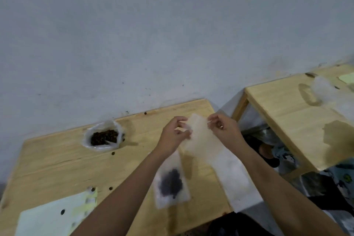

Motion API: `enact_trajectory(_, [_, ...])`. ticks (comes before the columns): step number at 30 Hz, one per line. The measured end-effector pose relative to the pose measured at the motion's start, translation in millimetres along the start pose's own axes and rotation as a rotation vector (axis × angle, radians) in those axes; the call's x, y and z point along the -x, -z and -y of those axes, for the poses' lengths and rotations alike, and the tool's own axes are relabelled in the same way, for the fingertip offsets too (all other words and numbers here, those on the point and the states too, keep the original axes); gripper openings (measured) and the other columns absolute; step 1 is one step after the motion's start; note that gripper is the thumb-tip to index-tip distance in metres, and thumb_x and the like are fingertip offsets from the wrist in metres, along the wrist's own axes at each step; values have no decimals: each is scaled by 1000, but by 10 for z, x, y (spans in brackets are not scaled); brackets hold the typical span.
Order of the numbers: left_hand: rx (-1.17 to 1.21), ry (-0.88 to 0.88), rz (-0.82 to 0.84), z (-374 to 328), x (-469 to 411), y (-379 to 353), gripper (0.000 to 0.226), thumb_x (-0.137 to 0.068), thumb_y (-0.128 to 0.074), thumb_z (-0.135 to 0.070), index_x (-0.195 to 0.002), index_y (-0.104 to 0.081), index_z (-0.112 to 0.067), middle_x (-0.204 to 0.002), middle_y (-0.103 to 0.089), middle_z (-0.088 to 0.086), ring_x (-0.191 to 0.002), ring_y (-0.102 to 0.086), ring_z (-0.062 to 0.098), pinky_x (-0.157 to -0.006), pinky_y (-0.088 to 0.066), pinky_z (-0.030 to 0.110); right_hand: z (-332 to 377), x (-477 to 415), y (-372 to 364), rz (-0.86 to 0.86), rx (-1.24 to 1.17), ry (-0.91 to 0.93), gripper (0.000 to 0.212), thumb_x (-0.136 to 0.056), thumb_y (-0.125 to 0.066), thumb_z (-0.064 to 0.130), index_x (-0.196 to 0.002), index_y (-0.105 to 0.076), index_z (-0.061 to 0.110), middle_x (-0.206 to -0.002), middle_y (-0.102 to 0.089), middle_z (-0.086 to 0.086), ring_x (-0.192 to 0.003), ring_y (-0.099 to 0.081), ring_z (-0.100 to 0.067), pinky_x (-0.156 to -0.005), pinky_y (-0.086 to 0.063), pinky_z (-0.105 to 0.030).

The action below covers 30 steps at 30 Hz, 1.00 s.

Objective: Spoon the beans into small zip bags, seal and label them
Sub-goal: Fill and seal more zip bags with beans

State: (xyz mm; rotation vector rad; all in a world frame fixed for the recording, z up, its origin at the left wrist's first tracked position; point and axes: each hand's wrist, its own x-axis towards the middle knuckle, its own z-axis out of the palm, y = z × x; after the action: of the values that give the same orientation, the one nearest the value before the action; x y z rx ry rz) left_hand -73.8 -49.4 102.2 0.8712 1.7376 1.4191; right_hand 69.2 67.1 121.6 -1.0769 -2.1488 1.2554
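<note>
Presently, an empty zip bag [201, 136] is held above the table [57, 159], long axis running away from the body, far end pinched at either edge by curled fingers of left hand [175, 136] and right hand [224, 130]; beans [104, 137] are set well left, nearer the left hand.

Table [57, 163] light wood w/ grain; wall [153, 34] pale grey-blue, dark specks; beans [104, 137] dark brown in clear bag; zip bag [203, 136] translucent white; paper [53, 216] white, yellow edge
</note>
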Motion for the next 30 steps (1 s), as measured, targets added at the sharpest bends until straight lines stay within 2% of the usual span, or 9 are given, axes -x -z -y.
enact_trajectory(3, [54,25,-118,-131,34,430,24,-80,-69,-1,-95,-60,-18,-83,-62,4,-74,-64,24,-67,-51,29,263,-159,-300,-2,49,124,10,-84,-66,9,-86,-60,17,-75,-57,9,-69,-52,-2,-64,-40,-9])
enact_trajectory(8, [86,-19,-293,-254,207,977,14,-86,-65,-8,-98,-62,-15,-86,-65,2,-79,-63,18,-66,-51,21,699,-259,-802,-55,25,286,16,-75,-70,-2,-87,-65,7,-84,-63,-2,-72,-57,-9,-69,-40,-2])
enact_trajectory(11, [144,-49,-374,-289,293,1208,12,-88,-63,-9,-98,-62,-16,-94,-68,9,-89,-65,24,-77,-54,34,1031,-265,-1087,48,-193,195,11,-81,-67,2,-86,-64,12,-84,-65,1,-73,-61,-1,-72,-50,-17])
enact_trajectory(13, [217,-66,-381,-307,339,1312,11,-89,-63,-10,-99,-61,-13,-102,-67,14,-97,-65,27,-82,-55,40,1231,-279,-1234,157,-348,79,8,-83,-66,5,-90,-65,10,-87,-65,-1,-83,-63,-10,-76,-55,-30])
enact_trajectory(15, [255,-86,-389,-338,379,1378,11,-89,-62,-9,-100,-61,-12,-106,-65,12,-100,-63,23,-85,-54,40,1422,-270,-1324,277,-538,-62,10,-85,-64,5,-94,-64,6,-93,-64,-7,-92,-63,-21,-79,-56,-34])
enact_trajectory(18, [207,-127,-379,-371,411,1440,20,-87,-64,-10,-107,-61,-12,-112,-66,8,-106,-63,18,-89,-52,33,1600,-230,-1405,366,-667,-148,12,-85,-64,6,-97,-62,4,-91,-65,-9,-88,-65,-20,-79,-55,-33])
enact_trajectory(22, [98,-154,-342,-408,447,1479,29,-83,-70,-16,-111,-61,-19,-114,-66,-3,-110,-60,7,-92,-50,27,1670,-202,-1438,378,-649,-153,10,-86,-66,13,-93,-63,8,-82,-64,-3,-76,-62,-12,-73,-54,-28])
enact_trajectory(27, [59,-161,-309,-435,453,1493,38,-80,-73,-23,-116,-61,-18,-116,-65,-9,-109,-59,2,-95,-48,28,1667,-225,-1366,372,-677,-191,7,-88,-62,11,-82,-64,7,-80,-65,-4,-72,-63,-12,-63,-51,-24])
enact_trajectory(30, [76,-172,-297,-472,439,1481,38,-79,-75,-21,-114,-62,-17,-115,-66,-8,-107,-60,1,-96,-48,29,1659,-241,-1314,389,-717,-197,6,-88,-62,9,-83,-63,6,-77,-65,-3,-66,-62,-9,-60,-50,-22])
